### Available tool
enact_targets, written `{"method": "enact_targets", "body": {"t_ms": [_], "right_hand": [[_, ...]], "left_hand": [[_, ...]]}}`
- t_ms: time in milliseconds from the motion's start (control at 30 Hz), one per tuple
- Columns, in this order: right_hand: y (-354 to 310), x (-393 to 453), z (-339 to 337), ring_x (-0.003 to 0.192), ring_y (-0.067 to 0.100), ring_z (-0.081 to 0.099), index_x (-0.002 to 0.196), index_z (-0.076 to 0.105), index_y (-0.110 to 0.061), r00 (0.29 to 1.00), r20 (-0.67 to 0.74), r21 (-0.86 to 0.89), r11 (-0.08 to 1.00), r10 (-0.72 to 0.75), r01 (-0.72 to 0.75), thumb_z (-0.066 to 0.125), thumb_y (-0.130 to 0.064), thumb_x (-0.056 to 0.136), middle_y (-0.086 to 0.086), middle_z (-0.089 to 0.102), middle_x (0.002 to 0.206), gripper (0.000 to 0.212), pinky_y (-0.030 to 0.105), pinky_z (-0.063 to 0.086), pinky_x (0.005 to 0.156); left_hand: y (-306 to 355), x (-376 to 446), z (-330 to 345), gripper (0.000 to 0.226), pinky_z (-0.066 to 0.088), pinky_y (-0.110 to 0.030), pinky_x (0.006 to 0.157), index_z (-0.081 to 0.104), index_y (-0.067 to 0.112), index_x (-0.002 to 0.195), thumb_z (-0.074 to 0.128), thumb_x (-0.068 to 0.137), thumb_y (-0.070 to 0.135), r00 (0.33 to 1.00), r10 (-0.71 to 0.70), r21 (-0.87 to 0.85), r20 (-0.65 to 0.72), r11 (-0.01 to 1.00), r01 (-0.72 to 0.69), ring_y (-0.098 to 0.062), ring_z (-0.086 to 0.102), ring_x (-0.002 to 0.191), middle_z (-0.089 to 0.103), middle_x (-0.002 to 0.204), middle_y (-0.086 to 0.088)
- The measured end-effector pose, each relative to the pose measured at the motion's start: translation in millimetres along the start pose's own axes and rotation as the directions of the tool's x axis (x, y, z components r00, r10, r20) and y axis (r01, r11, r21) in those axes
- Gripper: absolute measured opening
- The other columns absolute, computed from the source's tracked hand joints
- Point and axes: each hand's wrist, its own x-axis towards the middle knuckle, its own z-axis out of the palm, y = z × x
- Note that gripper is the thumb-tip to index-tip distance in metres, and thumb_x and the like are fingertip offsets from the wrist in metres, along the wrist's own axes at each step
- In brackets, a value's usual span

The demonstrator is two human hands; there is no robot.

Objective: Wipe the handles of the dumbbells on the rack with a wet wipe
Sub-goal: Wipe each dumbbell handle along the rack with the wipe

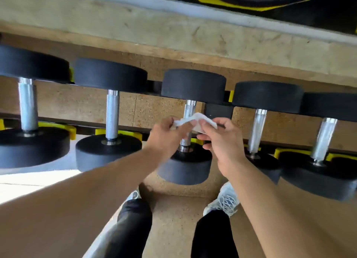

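Five dumbbells [187, 126], one wet wipe [195, 122] (pinched by both hands)

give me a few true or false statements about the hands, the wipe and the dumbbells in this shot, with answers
1. Both hands hold the white wipe. True: the left hand and the right hand each pinch it.
2. The wipe is at the handle of the leftmost dumbbell. False: it is in front of the middle dumbbell's handle, third from the left.
3. Five dumbbells show on the rack. True.
4. The dumbbell heads are bright red. False: they are black, as on the second dumbbell; the rack's cradles are yellow.
5. The person is barefoot. False: a white laced shoe shows below the right hand.
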Motion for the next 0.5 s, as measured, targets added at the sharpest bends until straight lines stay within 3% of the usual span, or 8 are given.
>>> {"method": "enact_targets", "body": {"t_ms": [100, 233, 300, 400, 467, 500], "right_hand": [[-1, 19, 18, 0.072, 0.007, 0.075, 0.108, 0.059, -0.022, 0.99, -0.12, 0.128, 0.99, 0.072, -0.057, 0.075, -0.022, 0.09, 0.0, 0.074, 0.102, 0.024, 0.018, 0.052, 0.051], [7, 50, 44, 0.072, 0.009, 0.074, 0.109, 0.059, -0.019, 0.971, -0.209, 0.236, 0.97, 0.114, -0.063, 0.075, -0.02, 0.091, 0.001, 0.072, 0.098, 0.024, 0.024, 0.059, 0.058], [15, 58, 51, 0.081, 0.013, 0.072, 0.1, 0.057, -0.021, 0.933, -0.356, 0.151, 0.989, 0.06, -0.007, 0.08, -0.029, 0.085, -0.001, 0.07, 0.097, 0.028, 0.028, 0.061, 0.071], [23, 48, 51, 0.088, 0.01, 0.066, 0.094, 0.06, -0.023, 0.857, -0.51, 0.019, 0.996, -0.07, 0.093, 0.079, -0.036, 0.085, -0.005, 0.069, 0.095, 0.025, 0.006, 0.046, 0.063], [26, 32, 57, 0.097, 0.008, 0.066, 0.1, 0.07, -0.026, 0.882, -0.408, -0.157, 0.97, -0.235, 0.185, 0.069, -0.037, 0.093, -0.009, 0.071, 0.102, 0.013, 0.002, 0.041, 0.067], [28, 27, 62, 0.104, 0.008, 0.064, 0.11, 0.073, -0.024, 0.897, -0.325, -0.234, 0.944, -0.3, 0.232, 0.065, -0.039, 0.096, -0.008, 0.071, 0.11, 0.021, 0.005, 0.041, 0.075]], "left_hand": [[-1, 35, -12, 0.014, 0.041, -0.026, 0.059, 0.065, 0.023, 0.097, 0.064, 0.095, 0.037, 0.998, 0.051, 0.139, -0.026, 0.989, -0.047, -0.015, 0.056, 0.066, 0.073, 0.086, 0.005], [-1, 76, -7, 0.013, 0.044, -0.026, 0.056, 0.065, 0.023, 0.098, 0.06, 0.096, 0.035, 0.99, 0.033, 0.127, -0.139, 0.992, -0.015, -0.017, 0.062, 0.069, 0.073, 0.092, 0.003], [-4, 87, -1, 0.009, 0.046, -0.026, 0.057, 0.064, 0.026, 0.098, 0.059, 0.097, 0.033, 0.989, 0.026, 0.111, -0.147, 0.994, -0.009, -0.015, 0.063, 0.07, 0.073, 0.092, 0.005], [-9, 97, 6, 0.018, 0.052, -0.029, 0.064, 0.065, 0.022, 0.105, 0.06, 0.096, 0.037, 0.986, 0.016, 0.089, -0.163, 0.996, -0.001, -0.02, 0.067, 0.076, 0.073, 0.094, 0.003], [-10, 103, 8, 0.027, 0.057, -0.039, 0.079, 0.066, 0.018, 0.111, 0.061, 0.094, 0.039, 0.984, 0.012, 0.085, -0.176, 0.996, 0.003, -0.029, 0.07, 0.091, 0.074, 0.099, -0.001], [-9, 104, 8, 0.029, 0.057, -0.042, 0.085, 0.066, 0.017, 0.113, 0.062, 0.094, 0.038, 0.984, 0.015, 0.086, -0.176, 0.996, 0.0, -0.03, 0.069, 0.096, 0.073, 0.101, -0.003]]}}
